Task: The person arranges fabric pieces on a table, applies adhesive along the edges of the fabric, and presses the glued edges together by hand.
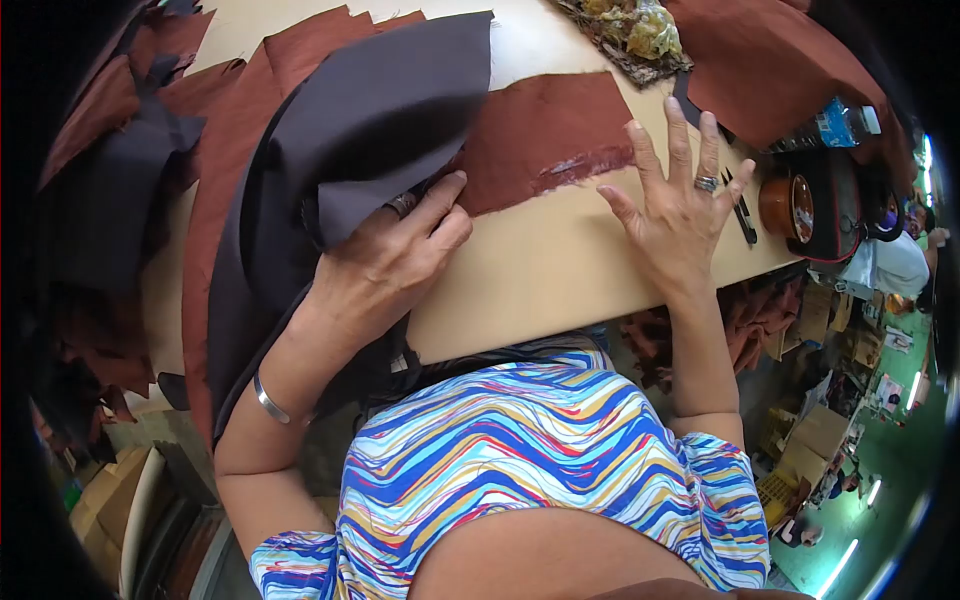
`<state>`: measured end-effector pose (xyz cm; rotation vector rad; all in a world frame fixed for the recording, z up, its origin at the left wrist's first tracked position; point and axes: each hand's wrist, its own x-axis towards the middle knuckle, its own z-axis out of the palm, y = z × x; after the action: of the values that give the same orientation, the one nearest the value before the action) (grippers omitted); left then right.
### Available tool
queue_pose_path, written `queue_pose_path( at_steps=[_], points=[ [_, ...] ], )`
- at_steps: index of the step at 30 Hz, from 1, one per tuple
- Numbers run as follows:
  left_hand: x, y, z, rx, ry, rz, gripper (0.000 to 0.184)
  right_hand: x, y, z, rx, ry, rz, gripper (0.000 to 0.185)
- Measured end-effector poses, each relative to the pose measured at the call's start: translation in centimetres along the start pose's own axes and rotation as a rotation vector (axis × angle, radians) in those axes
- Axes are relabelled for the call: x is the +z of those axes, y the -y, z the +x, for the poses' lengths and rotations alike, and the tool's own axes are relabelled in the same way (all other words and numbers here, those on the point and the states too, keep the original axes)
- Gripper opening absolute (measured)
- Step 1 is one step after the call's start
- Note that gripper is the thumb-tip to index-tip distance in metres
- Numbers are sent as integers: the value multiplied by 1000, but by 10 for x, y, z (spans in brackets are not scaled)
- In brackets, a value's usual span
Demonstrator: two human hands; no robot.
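My left hand (pixel 400 240) is closed with its fingers curled at the edge of a large dark grey fabric sheet (pixel 385 85), which bends up and over beside it. Its fingertips touch the left end of a reddish-brown fabric piece (pixel 550 125) lying on the table. A wet, shiny smear that looks like glue (pixel 585 168) runs along the brown piece's near edge. My right hand (pixel 680 205) is open, fingers spread, just right of that smear, holding nothing. A ring is on one of its fingers.
The pale tabletop (pixel 530 270) ends near my body. Brown and dark fabric pieces (pixel 110 190) pile up at left. At right are a dark pen-like tool (pixel 745 215), a round brown container (pixel 787 208) and a plastic bottle (pixel 835 125). A crusted, yellowish lump (pixel 635 35) sits at the back.
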<state>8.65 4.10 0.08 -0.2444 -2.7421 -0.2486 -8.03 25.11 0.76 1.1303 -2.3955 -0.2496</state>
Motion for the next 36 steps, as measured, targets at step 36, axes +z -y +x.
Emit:
queue_pose_path(
  at_steps=[36],
  points=[
    [-31,-8,-12,-65,141,3,29,-19,54,-3,-341,104,375,69]
  ],
)
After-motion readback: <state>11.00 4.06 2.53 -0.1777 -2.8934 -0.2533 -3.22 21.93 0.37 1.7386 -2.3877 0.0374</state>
